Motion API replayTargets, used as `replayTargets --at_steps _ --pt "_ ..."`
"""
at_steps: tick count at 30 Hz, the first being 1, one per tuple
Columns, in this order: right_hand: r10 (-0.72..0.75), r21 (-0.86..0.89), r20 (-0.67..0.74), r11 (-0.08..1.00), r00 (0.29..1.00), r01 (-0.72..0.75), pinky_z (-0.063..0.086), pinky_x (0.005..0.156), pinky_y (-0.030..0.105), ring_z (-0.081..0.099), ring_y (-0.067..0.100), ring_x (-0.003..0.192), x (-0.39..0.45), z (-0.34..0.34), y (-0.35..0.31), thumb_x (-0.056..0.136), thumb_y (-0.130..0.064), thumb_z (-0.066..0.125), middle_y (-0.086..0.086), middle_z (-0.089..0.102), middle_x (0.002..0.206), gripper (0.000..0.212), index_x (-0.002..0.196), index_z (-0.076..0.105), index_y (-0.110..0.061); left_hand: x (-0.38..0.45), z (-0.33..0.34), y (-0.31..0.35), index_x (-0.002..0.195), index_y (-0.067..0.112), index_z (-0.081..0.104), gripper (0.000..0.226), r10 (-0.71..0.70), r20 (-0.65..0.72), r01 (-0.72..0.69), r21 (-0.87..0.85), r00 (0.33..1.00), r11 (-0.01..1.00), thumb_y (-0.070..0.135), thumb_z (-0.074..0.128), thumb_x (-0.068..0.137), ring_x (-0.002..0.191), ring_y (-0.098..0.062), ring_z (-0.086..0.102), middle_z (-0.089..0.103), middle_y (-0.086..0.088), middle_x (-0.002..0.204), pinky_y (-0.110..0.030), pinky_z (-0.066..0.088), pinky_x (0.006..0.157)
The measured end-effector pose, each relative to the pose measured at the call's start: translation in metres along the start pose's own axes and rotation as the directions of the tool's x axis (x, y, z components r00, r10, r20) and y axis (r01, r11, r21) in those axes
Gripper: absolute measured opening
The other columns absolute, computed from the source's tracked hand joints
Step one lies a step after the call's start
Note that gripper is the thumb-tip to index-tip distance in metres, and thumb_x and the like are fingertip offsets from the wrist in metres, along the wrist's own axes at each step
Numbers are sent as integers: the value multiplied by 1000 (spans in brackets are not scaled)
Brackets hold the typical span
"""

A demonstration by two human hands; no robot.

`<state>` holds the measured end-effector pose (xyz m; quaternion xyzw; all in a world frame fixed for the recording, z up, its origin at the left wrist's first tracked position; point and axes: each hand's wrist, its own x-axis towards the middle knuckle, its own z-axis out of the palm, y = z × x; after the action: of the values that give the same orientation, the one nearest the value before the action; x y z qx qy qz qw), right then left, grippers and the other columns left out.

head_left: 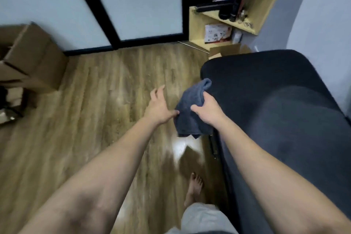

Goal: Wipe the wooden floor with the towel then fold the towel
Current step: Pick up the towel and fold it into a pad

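Plainly, the bunched dark blue terry towel (190, 108) could slip or unfold unevenly, since only the right hand (208, 109) grips its crumpled top while the left hand (158, 107), fingers spread, merely touches an edge. It hangs limp above the brown wooden plank floor (95, 104), beside the dark sofa (266, 85).

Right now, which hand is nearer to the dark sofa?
Right. The right hand grips the blue-grey towel at the dark sofa edge; the left hand is over the floor, beyond the towel.
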<state>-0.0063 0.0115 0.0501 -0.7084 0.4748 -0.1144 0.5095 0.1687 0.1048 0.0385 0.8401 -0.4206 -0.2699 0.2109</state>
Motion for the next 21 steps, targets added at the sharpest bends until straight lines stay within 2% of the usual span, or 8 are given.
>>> replayTargets --at_steps 2,4,6,8,11,16,18,21 --pt "-135 -324 174 927 975 186 43 71 35 59 27 90 -7 29 -41 84 -25 69 2 61 100 29 103 48 -19 -28 -49 -17 155 30 17 108 279 -193 -204 337 940 919 40 83 70 142 -31 34 11 -7 164 -49 42 103" --pt "-241 -461 317 806 917 371 40 72 35 61 35 97 -27 71 -80 82 -26 70 9 64 106 32 105 48 -20 -68 -96 -33 154 36 26 93 464 -204 -270 590 862 761 38 75 75 149 -27 24 15 -1 166 -50 36 105" --pt "-314 -480 401 728 861 489 42 73 34 62 36 105 -58 114 -113 82 -24 70 12 66 116 39 117 53 -20 -114 -132 -53 147 36 36 71 457 -72 -271 719 887 640 30 63 82 153 -24 11 20 3 165 -56 23 109" --pt "-370 -467 481 660 795 589 45 74 34 63 35 105 -91 156 -139 82 -23 68 11 67 117 41 121 55 -21 -161 -158 -80 133 29 44 48 317 10 -222 736 948 640 26 57 87 150 -22 18 38 3 154 -61 17 110" --pt "-410 -396 632 559 658 729 51 74 38 64 32 96 -153 226 -167 81 -24 67 5 68 107 27 104 54 -28 -249 -194 -136 106 25 41 28 100 -43 -42 691 994 721 33 58 85 116 -24 53 62 2 109 -59 23 104" --pt "-412 -307 758 458 505 834 50 63 40 59 25 77 -249 321 -187 76 -28 66 -2 59 81 23 81 43 -24 -382 -221 -236 89 25 51 17 -279 -67 266 569 958 778 28 66 83 96 -23 57 62 5 93 -59 25 100" --pt "-391 -250 803 464 450 850 43 57 34 58 20 72 -277 350 -188 77 -28 68 -5 58 77 25 77 43 -24 -425 -225 -269 86 26 54 21 -336 -93 346 362 937 865 28 74 81 92 -22 55 60 6 89 -47 35 93" --pt "-335 -110 884 530 326 841 37 56 29 49 14 64 -310 385 -192 80 -24 76 -5 53 70 31 75 46 -20 -490 -224 -309 87 24 62 23 -382 -194 344 -202 904 917 14 80 78 84 -16 58 60 8 80 -25 44 70"
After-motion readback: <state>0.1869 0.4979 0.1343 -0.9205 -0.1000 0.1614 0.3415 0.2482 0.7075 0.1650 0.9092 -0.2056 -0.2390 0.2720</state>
